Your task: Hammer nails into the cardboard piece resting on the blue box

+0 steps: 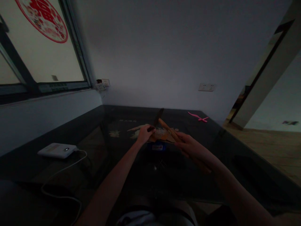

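Note:
My right hand (189, 145) is closed around a wooden stick (167, 128). Its upper end slants up and left over a brown, flat, ragged piece (166, 137) with pale and orange patches. That piece lies on top of a blue container (158, 146) with a small label. At the left edge of the brown piece, my left hand (144, 134) has thumb and fingers pinched together; what they hold is too dark to make out. A dark narrow blade-like shape (158, 116) rises just behind the brown piece.
Pale scraps (114, 134) lie on the glossy black table (131, 175). On the left is a white power bank (57, 150) with a white cable (63, 171). A pink ribbon-like item (199, 118) lies at the far right, before the wall.

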`<control>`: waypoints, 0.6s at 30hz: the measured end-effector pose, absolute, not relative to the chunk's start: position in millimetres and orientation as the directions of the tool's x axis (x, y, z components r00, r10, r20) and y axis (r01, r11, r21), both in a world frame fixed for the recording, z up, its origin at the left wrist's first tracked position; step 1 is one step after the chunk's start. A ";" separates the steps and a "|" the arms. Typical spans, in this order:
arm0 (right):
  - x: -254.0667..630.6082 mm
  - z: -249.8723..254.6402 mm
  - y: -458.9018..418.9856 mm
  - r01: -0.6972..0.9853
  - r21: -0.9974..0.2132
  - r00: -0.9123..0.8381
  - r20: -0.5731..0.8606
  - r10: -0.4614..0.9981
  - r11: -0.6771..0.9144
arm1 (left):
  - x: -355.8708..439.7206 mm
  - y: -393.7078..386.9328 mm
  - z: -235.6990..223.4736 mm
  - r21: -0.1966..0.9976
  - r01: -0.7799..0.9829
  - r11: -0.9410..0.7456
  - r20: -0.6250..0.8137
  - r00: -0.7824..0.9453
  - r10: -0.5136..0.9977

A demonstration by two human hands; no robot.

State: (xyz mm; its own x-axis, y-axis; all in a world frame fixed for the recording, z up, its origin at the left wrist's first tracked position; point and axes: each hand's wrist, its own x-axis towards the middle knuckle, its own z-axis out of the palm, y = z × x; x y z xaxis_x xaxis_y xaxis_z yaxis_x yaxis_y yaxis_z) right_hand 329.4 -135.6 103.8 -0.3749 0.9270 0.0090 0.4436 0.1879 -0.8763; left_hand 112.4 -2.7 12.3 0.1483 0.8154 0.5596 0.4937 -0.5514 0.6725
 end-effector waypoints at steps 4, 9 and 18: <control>330.6 107.7 -138.2 0.430 -0.879 -0.367 0.038 0.929 0.206 | 112.7 -0.8 11.0 0.701 0.459 -0.546 0.550 0.140 0.824; 329.9 99.1 -134.9 0.438 -0.879 -0.405 -0.007 0.914 0.187 | 113.6 -4.0 14.1 0.687 0.501 -0.526 0.541 0.131 0.831; 330.2 107.1 -139.1 0.439 -0.871 -0.380 0.043 0.924 0.221 | 114.0 -2.2 11.2 0.693 0.471 -0.546 0.553 0.139 0.822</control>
State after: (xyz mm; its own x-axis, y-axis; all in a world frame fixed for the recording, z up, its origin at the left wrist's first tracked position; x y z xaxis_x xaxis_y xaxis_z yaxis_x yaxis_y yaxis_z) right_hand 330.2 -139.1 107.1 -0.3798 0.9241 0.0432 0.4385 0.2210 -0.8711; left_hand 114.0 -2.2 11.2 0.1394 0.8216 0.5527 0.4708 -0.5460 0.6930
